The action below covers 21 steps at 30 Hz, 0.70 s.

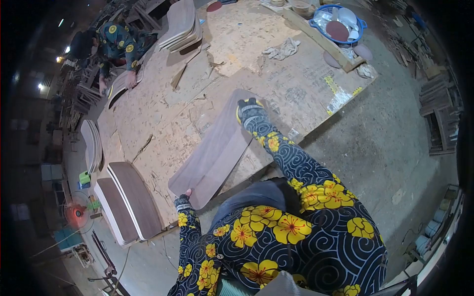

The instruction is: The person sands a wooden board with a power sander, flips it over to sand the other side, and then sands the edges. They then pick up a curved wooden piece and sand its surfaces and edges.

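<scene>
A long curved wooden panel (212,148) lies slantwise on the worktable (163,113) in front of me. My right hand (251,111), in a grey glove, is closed on a round yellow-edged pad, pressed on the panel's far end. At the near end, my left hand (183,199) grips the panel's lower left corner, its thumb on top and the other fingers mostly hidden. Both sleeves are dark with yellow flowers.
Curved panels (134,197) are stacked at the table's left edge, with more panels (180,24) at the back. A co-worker (118,44) handles a panel at the far left. A blue basket (337,24), wooden beam (321,39) and cloth (282,49) sit back right.
</scene>
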Each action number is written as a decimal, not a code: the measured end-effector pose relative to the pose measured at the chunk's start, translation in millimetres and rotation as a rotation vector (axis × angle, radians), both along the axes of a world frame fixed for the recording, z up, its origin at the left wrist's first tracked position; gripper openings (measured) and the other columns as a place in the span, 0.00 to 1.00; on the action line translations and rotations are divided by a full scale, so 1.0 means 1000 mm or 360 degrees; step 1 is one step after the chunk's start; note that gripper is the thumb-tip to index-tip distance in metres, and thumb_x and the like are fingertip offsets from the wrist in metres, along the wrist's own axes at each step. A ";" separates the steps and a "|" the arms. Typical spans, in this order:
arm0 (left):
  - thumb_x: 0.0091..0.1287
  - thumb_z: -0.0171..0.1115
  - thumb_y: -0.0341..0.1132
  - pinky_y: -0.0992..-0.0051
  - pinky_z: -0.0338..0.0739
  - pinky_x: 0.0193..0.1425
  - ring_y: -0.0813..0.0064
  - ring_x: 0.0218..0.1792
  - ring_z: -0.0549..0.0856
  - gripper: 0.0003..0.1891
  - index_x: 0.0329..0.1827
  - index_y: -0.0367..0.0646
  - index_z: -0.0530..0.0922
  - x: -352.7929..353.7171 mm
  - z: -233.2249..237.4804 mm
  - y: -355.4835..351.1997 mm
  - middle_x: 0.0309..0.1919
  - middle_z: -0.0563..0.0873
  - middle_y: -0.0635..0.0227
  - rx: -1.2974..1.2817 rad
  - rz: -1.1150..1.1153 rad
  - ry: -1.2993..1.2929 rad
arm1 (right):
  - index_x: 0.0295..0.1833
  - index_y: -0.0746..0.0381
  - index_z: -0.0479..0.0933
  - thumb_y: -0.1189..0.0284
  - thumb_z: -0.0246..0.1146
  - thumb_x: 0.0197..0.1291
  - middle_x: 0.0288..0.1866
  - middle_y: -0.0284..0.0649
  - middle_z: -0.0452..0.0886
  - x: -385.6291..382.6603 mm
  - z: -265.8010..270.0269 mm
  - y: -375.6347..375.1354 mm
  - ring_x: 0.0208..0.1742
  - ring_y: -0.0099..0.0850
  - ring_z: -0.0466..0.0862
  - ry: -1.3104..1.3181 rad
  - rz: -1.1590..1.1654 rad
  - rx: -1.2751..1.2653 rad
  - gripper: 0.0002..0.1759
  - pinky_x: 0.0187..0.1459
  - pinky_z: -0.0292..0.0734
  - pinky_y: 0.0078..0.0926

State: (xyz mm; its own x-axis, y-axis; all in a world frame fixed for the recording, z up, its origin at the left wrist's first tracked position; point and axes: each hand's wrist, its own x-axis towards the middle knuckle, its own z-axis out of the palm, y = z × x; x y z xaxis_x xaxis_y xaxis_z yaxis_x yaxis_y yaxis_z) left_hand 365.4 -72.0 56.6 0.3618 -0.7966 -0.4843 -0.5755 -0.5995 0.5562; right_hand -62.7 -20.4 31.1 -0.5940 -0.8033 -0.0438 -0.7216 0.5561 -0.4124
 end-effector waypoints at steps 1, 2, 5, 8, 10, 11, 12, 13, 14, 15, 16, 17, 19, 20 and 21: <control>0.41 0.81 0.39 0.65 0.74 0.58 0.55 0.51 0.81 0.42 0.60 0.28 0.74 0.007 -0.012 -0.005 0.53 0.83 0.51 0.0016 -0.0035 -0.0086 | 0.60 0.51 0.74 0.65 0.62 0.57 0.54 0.49 0.78 0.009 0.012 0.006 0.55 0.45 0.81 -0.0050 0.0017 0.0079 0.23 0.53 0.76 0.48; 0.41 0.81 0.39 0.65 0.74 0.58 0.54 0.51 0.81 0.42 0.60 0.27 0.74 0.014 -0.023 -0.011 0.53 0.83 0.50 0.0033 -0.0072 -0.0171 | 0.60 0.51 0.74 0.66 0.61 0.58 0.55 0.49 0.78 0.015 0.015 0.006 0.56 0.45 0.81 -0.0156 0.0071 0.0094 0.22 0.54 0.76 0.48; 0.41 0.81 0.42 0.65 0.74 0.59 0.53 0.53 0.81 0.43 0.59 0.26 0.74 -0.011 0.017 0.007 0.53 0.83 0.48 0.0098 -0.0052 -0.0336 | 0.60 0.51 0.74 0.66 0.61 0.57 0.54 0.49 0.78 0.016 0.014 -0.001 0.57 0.45 0.80 -0.0013 0.0122 0.0019 0.23 0.54 0.76 0.47; 0.41 0.81 0.45 0.65 0.73 0.60 0.52 0.55 0.80 0.43 0.58 0.25 0.74 -0.002 0.014 0.008 0.53 0.82 0.46 0.0025 -0.0093 -0.0202 | 0.60 0.52 0.74 0.65 0.62 0.56 0.53 0.48 0.78 0.001 0.000 -0.025 0.56 0.45 0.81 0.0090 0.0132 -0.0121 0.24 0.55 0.75 0.47; 0.40 0.81 0.47 0.65 0.73 0.60 0.52 0.55 0.81 0.44 0.57 0.24 0.75 0.016 -0.009 -0.003 0.53 0.83 0.46 -0.0017 -0.0138 -0.0172 | 0.59 0.51 0.74 0.64 0.61 0.57 0.54 0.47 0.78 0.004 -0.001 -0.029 0.56 0.45 0.81 0.0080 0.0119 -0.0181 0.23 0.56 0.74 0.48; 0.41 0.81 0.46 0.65 0.73 0.60 0.52 0.55 0.81 0.43 0.57 0.25 0.75 0.021 -0.018 -0.006 0.53 0.83 0.46 -0.0001 -0.0168 -0.0240 | 0.60 0.51 0.74 0.64 0.61 0.57 0.54 0.47 0.78 0.010 0.001 -0.030 0.56 0.45 0.81 0.0022 0.0133 -0.0099 0.23 0.56 0.74 0.48; 0.41 0.81 0.45 0.65 0.74 0.60 0.53 0.55 0.81 0.42 0.57 0.26 0.75 0.021 -0.021 -0.009 0.53 0.83 0.47 0.0014 -0.0193 -0.0308 | 0.60 0.50 0.74 0.64 0.61 0.57 0.55 0.47 0.78 0.019 0.015 -0.030 0.55 0.45 0.81 -0.0036 0.0151 -0.0018 0.22 0.55 0.74 0.47; 0.42 0.81 0.43 0.65 0.74 0.60 0.53 0.55 0.81 0.41 0.58 0.26 0.76 0.023 -0.025 -0.010 0.53 0.83 0.47 0.0037 -0.0217 -0.0380 | 0.60 0.50 0.73 0.64 0.60 0.58 0.55 0.47 0.78 0.026 0.029 -0.028 0.55 0.45 0.81 -0.0098 0.0169 0.0069 0.22 0.55 0.75 0.47; 0.43 0.81 0.39 0.65 0.74 0.60 0.54 0.55 0.81 0.39 0.59 0.30 0.76 0.032 -0.032 -0.006 0.53 0.84 0.50 -0.0111 -0.0249 0.0147 | 0.61 0.50 0.73 0.65 0.59 0.59 0.55 0.48 0.77 0.029 0.038 -0.026 0.55 0.46 0.81 -0.0072 0.0250 0.0060 0.22 0.53 0.77 0.44; 0.43 0.81 0.37 0.65 0.74 0.60 0.54 0.55 0.81 0.39 0.60 0.31 0.76 0.044 -0.048 -0.007 0.53 0.84 0.51 -0.0101 -0.0209 0.0129 | 0.61 0.50 0.73 0.66 0.59 0.59 0.55 0.48 0.77 0.029 0.032 -0.031 0.55 0.46 0.81 -0.0033 0.0225 0.0064 0.22 0.53 0.77 0.44; 0.43 0.81 0.36 0.65 0.74 0.60 0.55 0.54 0.82 0.38 0.60 0.32 0.76 0.053 -0.063 -0.012 0.53 0.84 0.52 -0.0098 -0.0170 0.0119 | 0.61 0.50 0.72 0.66 0.59 0.59 0.55 0.48 0.77 0.026 0.026 -0.041 0.55 0.46 0.81 0.0014 0.0198 0.0061 0.22 0.54 0.77 0.45; 0.44 0.81 0.35 0.66 0.74 0.60 0.55 0.54 0.82 0.38 0.60 0.33 0.76 0.051 -0.062 -0.015 0.54 0.84 0.53 -0.0100 -0.0130 0.0112 | 0.61 0.50 0.72 0.66 0.59 0.59 0.56 0.48 0.77 0.024 0.030 -0.050 0.55 0.46 0.81 0.0066 0.0172 0.0053 0.22 0.54 0.76 0.45; 0.43 0.81 0.35 0.66 0.74 0.60 0.57 0.53 0.82 0.38 0.60 0.33 0.76 0.048 -0.050 -0.011 0.53 0.84 0.54 -0.0117 -0.0171 0.0178 | 0.60 0.50 0.73 0.66 0.59 0.59 0.55 0.48 0.77 0.019 0.034 -0.056 0.55 0.46 0.81 0.0087 0.0066 0.0057 0.21 0.54 0.76 0.45; 0.43 0.81 0.34 0.67 0.74 0.59 0.57 0.52 0.82 0.38 0.60 0.33 0.76 0.045 -0.042 -0.007 0.52 0.85 0.55 -0.0134 -0.0167 0.0278 | 0.60 0.50 0.73 0.66 0.59 0.59 0.55 0.48 0.77 0.016 0.035 -0.058 0.55 0.45 0.81 0.0101 0.0036 0.0045 0.21 0.54 0.76 0.45; 0.43 0.81 0.34 0.67 0.74 0.59 0.57 0.52 0.82 0.38 0.60 0.33 0.76 0.042 -0.033 -0.003 0.52 0.85 0.55 -0.0150 -0.0162 0.0378 | 0.60 0.50 0.73 0.66 0.59 0.60 0.55 0.48 0.77 0.014 0.033 -0.060 0.54 0.45 0.81 0.0116 0.0007 0.0032 0.21 0.55 0.76 0.45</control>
State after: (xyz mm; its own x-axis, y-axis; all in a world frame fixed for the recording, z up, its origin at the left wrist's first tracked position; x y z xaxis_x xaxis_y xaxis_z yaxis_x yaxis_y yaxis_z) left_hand 407.1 -75.4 23.8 0.1626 -0.8687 -0.4678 -0.4768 -0.4843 0.7336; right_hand -49.1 -80.8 64.5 -0.5928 -0.8051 -0.0170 -0.7515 0.5607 -0.3476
